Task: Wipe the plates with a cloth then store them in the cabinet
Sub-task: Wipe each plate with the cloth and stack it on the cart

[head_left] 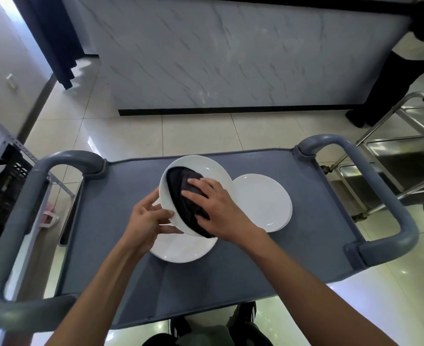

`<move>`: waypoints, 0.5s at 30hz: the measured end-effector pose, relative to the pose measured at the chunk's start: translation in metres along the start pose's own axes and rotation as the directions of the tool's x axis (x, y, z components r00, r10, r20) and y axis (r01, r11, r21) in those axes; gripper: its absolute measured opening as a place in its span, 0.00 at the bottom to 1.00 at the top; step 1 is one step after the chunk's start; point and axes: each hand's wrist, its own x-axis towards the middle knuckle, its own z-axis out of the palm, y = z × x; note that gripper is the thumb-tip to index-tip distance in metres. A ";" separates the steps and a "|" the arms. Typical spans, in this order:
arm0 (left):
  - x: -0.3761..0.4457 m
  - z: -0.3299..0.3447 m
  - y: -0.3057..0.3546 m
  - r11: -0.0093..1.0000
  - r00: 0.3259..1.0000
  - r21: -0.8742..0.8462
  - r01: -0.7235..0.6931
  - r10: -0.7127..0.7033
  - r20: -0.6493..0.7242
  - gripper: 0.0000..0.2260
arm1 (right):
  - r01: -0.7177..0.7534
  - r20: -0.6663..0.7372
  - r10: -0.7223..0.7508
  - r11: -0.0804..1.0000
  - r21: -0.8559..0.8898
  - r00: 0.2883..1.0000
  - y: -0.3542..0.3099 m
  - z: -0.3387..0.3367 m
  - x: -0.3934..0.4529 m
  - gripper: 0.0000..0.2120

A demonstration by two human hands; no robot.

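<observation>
Plate [201, 168], white and tilted, was held above the grey cart [293, 245]; the left hand [147, 221] pinched its near-left rim. Inside it lay a dark cloth [181, 188], pressed by the spread right hand [216, 208]. Two more white plates lay on the cart: one [181, 250] underneath, one [263, 201] to the right.

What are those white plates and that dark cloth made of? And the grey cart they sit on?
The held plate and the two lying plates look like glazed ceramic, or maybe melamine: smooth, white, with small bright glints. The cloth looks like a soft dark woven fabric; it folds and creases under the right hand. The cart looks like matte grey plastic with rounded moulded handles.
</observation>
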 end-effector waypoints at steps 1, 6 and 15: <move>0.000 -0.001 0.001 1.000 1.000 -0.002 -0.009 0.009 -0.012 0.30 | -0.009 0.000 0.009 1.000 0.004 1.000 0.002 0.002 -0.007 0.28; 0.004 -0.004 0.002 0.999 0.997 -0.024 -0.039 0.037 -0.073 0.32 | -0.166 -0.030 0.169 0.982 0.091 0.985 0.013 0.005 -0.033 0.28; 0.008 0.014 0.001 0.997 0.993 -0.051 -0.060 0.054 -0.109 0.32 | -0.194 -0.111 0.212 0.969 0.154 0.971 -0.013 0.006 -0.023 0.30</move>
